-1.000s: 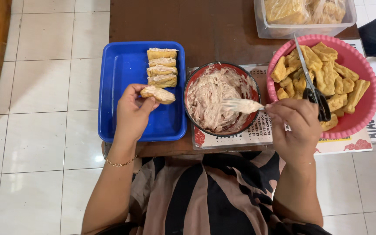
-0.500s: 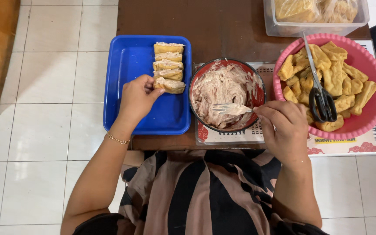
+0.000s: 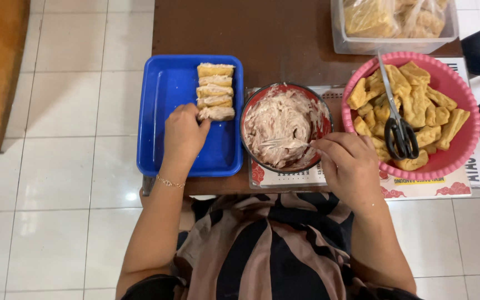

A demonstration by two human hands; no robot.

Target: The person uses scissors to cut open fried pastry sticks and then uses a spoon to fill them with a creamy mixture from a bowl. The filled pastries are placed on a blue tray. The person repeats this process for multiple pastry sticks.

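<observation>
stuffed tofu lined up on the blue tray

everything is placed from the red bowl (image 3: pixel 322 111) of pale filling paste, which sits near the front edge of the brown table (image 3: pixel 284 33).

the table runs behind and to both sides of the bowl. right of the bowl, nearly touching it, is the pink scalloped basket (image 3: pixel 470 139) heaped with fried tofu pieces (image 3: pixel 423 108). left of the bowl, just beside it, lies the blue tray (image 3: pixel 168 94). behind the basket, at the far right of the table, stands a clear plastic tub (image 3: pixel 395 41) with more fried tofu. under the bowl and basket lies a printed paper sheet (image 3: pixel 418 186).

the right hand (image 3: pixel 348 164) is at the bowl's near right rim, fingers pinched on the handle of a fork (image 3: pixel 284 143) whose tines lie in the paste. the left hand (image 3: pixel 183 133) rests on the tray, left of the bowl, fingertips closed on the nearest stuffed tofu piece (image 3: pixel 216 113) — the front end of a row of stuffed tofu (image 3: pixel 214 83) along the tray's bowl-side half.

black-handled scissors (image 3: pixel 398 130) lie on the tofu in the basket — handles toward the person.
</observation>
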